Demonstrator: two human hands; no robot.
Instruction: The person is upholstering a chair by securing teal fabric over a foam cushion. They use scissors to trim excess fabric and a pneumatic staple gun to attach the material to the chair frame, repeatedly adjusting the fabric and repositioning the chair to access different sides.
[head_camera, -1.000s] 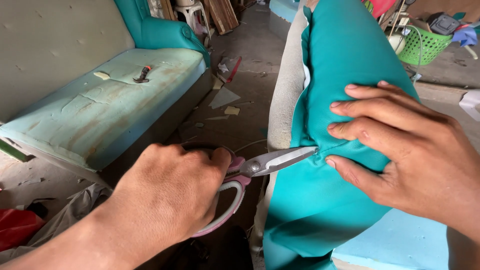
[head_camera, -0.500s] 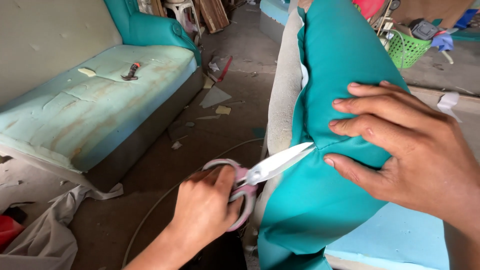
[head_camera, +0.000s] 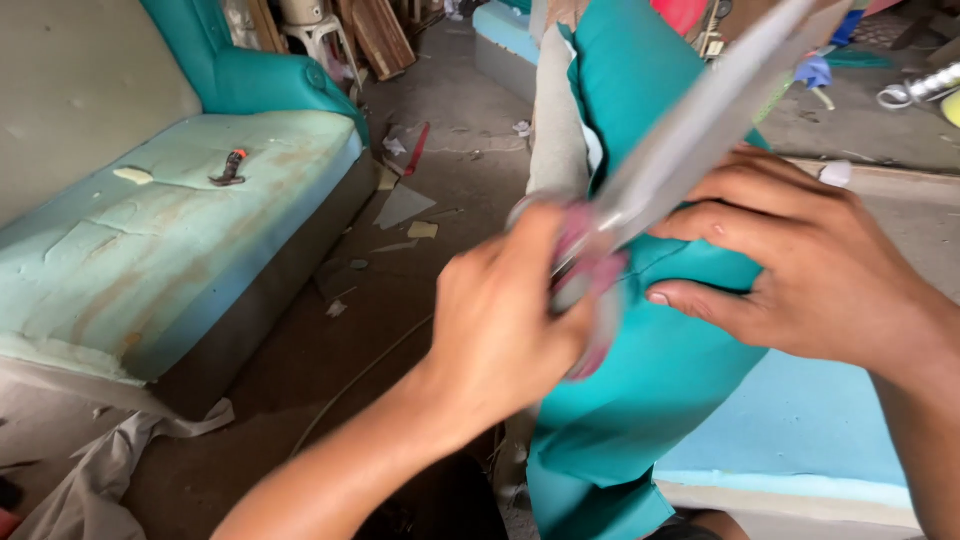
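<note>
In a cluttered workshop, the left hand (head_camera: 500, 320) clamps scissors (head_camera: 680, 140) pointing up-right; the right hand (head_camera: 810, 270), fingers spread, presses teal fabric (head_camera: 640, 390) beside a stripped sofa (head_camera: 150, 240)

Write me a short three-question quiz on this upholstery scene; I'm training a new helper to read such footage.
1. True or false: the left hand holds the scissors by their pink handles.
2. What does the right hand rest on?
A. bare foam seat
B. teal fabric
C. wooden stool
3. Fill in: the scissor blades point ____ and to the right in the picture.

Key
1. True.
2. B: its fingers press flat on the teal fabric draped over the upright cushion.
3. Up. The small dark tool lies apart on the foam sofa seat.
</note>
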